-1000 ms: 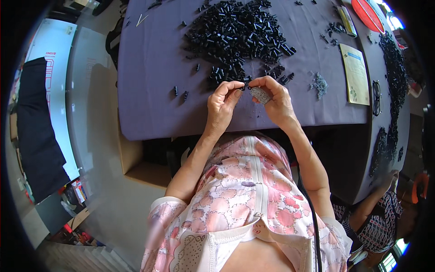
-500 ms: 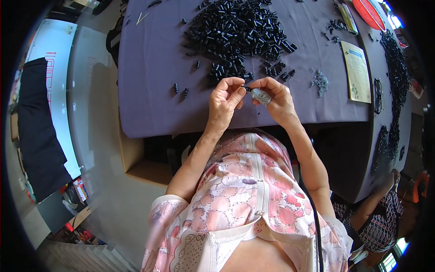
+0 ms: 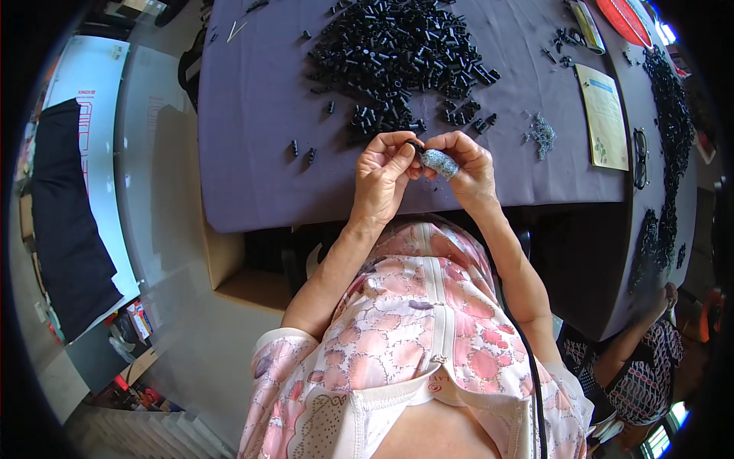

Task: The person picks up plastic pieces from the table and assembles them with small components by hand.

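My left hand (image 3: pixel 382 172) pinches a small black tubular part (image 3: pixel 416 145) between thumb and fingers, just over the near edge of the table. Right beside it, my right hand (image 3: pixel 470 168) is closed, its fingertips meeting the left ones at that part. Whatever the right fingers hold is too small and covered to name. A grey speckled wrap (image 3: pixel 440 163) encloses the right thumb. Beyond both hands spreads a big heap of similar black parts (image 3: pixel 397 57). To the right lies a small scatter of tiny clear-grey pieces (image 3: pixel 541 136).
A purple-grey cloth covers the table (image 3: pixel 260 168). On its right are a tan paper packet (image 3: pixel 602 115), eyeglasses (image 3: pixel 640 158) and a red tray (image 3: pixel 623 19). More black parts (image 3: pixel 673 122) line the far-right table. Another person's arm (image 3: pixel 631 340) shows at lower right.
My hands have drawn slightly closer, and the black part has turned between the fingertips. The wrapped right thumb has shifted a little. The heap is as before.
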Action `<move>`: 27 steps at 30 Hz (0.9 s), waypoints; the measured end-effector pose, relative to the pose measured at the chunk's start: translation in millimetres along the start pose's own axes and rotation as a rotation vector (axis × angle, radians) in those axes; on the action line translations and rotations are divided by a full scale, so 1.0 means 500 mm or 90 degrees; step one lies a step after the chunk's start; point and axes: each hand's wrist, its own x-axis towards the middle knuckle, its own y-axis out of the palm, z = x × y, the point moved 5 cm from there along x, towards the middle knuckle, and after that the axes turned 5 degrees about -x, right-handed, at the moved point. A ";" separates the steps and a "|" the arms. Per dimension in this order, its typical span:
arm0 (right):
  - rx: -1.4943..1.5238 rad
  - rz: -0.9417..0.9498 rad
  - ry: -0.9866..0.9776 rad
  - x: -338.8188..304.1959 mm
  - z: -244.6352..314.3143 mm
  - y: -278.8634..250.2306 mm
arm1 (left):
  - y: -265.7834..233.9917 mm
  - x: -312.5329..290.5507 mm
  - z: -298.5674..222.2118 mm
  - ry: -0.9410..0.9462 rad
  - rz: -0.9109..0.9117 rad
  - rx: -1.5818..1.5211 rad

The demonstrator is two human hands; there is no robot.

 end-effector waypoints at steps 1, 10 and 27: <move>-0.021 -0.008 -0.011 -0.001 0.003 0.000 | 0.001 -0.002 -0.003 0.019 -0.014 0.030; -0.243 -0.011 -0.112 -0.003 0.028 0.000 | 0.014 -0.002 -0.028 0.037 -0.012 0.146; -0.434 -0.023 -0.222 -0.009 0.060 0.018 | 0.009 -0.008 -0.017 0.038 -0.067 0.074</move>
